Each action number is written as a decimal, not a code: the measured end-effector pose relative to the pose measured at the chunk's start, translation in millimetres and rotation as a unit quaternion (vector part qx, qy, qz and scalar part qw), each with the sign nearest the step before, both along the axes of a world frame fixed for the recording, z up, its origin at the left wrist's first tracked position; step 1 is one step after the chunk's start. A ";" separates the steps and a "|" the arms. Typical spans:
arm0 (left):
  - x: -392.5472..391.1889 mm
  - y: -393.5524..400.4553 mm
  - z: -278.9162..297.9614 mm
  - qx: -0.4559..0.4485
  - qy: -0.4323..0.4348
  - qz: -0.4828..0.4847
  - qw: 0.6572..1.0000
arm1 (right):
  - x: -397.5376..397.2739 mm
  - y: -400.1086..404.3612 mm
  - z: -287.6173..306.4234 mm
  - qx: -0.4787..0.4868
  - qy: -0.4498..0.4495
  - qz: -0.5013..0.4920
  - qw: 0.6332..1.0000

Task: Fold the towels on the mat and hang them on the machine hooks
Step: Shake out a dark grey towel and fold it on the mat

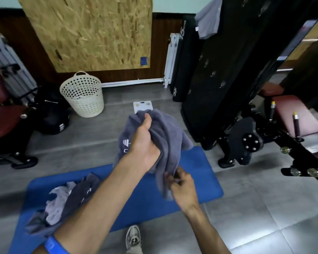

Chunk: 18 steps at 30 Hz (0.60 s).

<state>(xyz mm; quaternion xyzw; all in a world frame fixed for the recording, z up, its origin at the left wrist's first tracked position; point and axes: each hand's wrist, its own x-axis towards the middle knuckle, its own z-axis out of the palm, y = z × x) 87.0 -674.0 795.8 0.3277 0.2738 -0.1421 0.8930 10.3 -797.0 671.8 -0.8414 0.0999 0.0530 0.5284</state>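
Head view: the left hand (145, 142) holds a bunched grey terry-cloth towel (165, 136) up in the air above the blue foam exercise mat (151, 197), fingers and thumb curled round a thick gather of cloth near its top. The right hand (182, 184) is lower and pinches the towel's hanging lower edge between thumb and fingertips. A white printed logo shows on the cloth left of the left wrist.

The towel looks soft, limp and light: it sags in deep folds and keeps no shape of its own, so it should not slip, but it will collapse wherever it is not supported. For a clean fold, my judgement is that the hands should work along the hem to two neighbouring corners and hold it stretched between them, rather than by a fistful in the middle.

On the left end of the mat lies a crumpled heap of more towels, dark grey and pale grey (62, 204), not yet folded. To the right stands the black gym machine with small metal hooks on its upright panel (212, 74); a pale grey towel already hung near its top (208, 19) drapes from one. Hanging will likely need a fold thin enough to catch on a hook.

Against the wall stands a cream perforated plastic laundry basket (83, 94).
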 end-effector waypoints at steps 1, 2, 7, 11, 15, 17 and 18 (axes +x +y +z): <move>12.7 -0.6 0.2 -0.023 -0.020 0.003 1.000 | 12.1 -1.7 1.9 -0.040 -0.010 0.007 0.999; 26.7 0.2 1.3 -0.039 -0.047 -0.001 0.998 | 25.5 -2.2 5.1 -0.066 -0.025 0.011 0.997; 74.9 25.8 -15.5 0.091 -0.160 -0.080 0.980 | 80.8 9.9 53.1 0.170 -0.032 -0.071 0.982; 60.1 74.1 -77.8 0.322 -0.227 -0.033 0.918 | 128.0 13.1 86.3 0.406 0.038 -0.125 0.904; 17.9 99.1 -145.5 0.437 -0.183 -0.197 0.859 | 171.8 6.2 96.2 0.537 0.118 -0.165 0.819; 9.5 98.0 -173.6 0.534 -0.159 -0.216 0.802 | 184.6 2.8 89.9 0.536 0.130 -0.158 0.819; 8.8 96.1 -181.4 0.551 -0.140 -0.204 0.797 | 190.1 -0.5 84.9 0.537 0.138 -0.149 0.819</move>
